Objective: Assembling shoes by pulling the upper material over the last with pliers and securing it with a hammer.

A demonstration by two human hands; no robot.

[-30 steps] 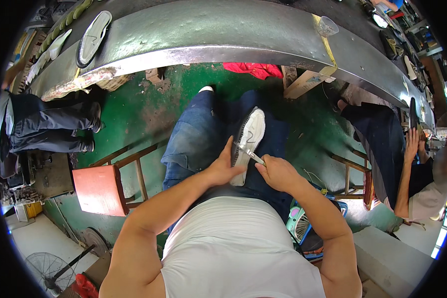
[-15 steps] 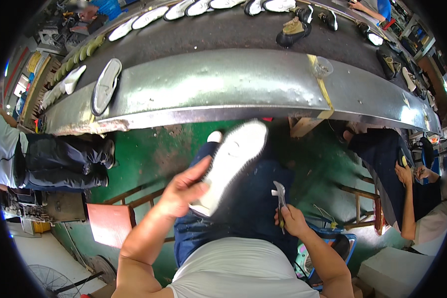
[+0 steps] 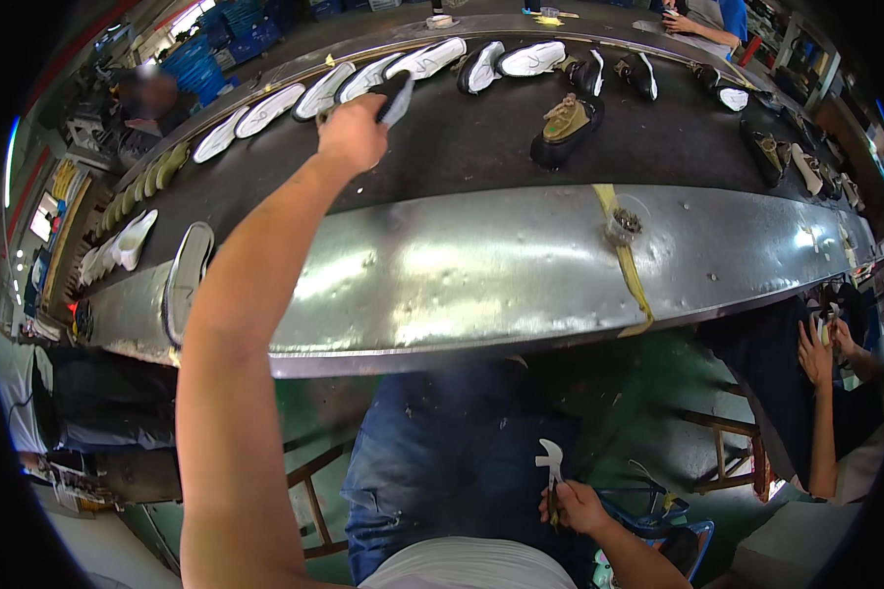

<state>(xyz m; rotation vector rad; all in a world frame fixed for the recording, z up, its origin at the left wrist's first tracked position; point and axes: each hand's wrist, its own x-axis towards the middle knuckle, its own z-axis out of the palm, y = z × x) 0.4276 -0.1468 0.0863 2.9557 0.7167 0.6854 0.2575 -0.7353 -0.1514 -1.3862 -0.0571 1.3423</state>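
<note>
Fingers of the left hand (image 3: 354,133) close around a white shoe sole (image 3: 399,96) over the dark tabletop (image 3: 462,147), beside a row of white soles (image 3: 314,93); right hand (image 3: 575,506) fingers grip a curved metal tool (image 3: 552,466) above the lap; blue crates (image 3: 216,44) sit far left

Blue crates, a bright panel and a pale box at the edges

Stacked blue crates (image 3: 221,39) stand at the far upper left, beyond the dark belt that carries the shoe soles; they are boxy and plain blue, too small and bent by the lens for any marking to be made out. At the far left edge a small bright rectangle (image 3: 42,218) glows white with a yellowish border; whether it is a screen or a sign cannot be told. In the lower right corner a pale grey-white boxy block (image 3: 791,550) sits on the floor, its faces plain. No labels show clearly on any of them.
</note>
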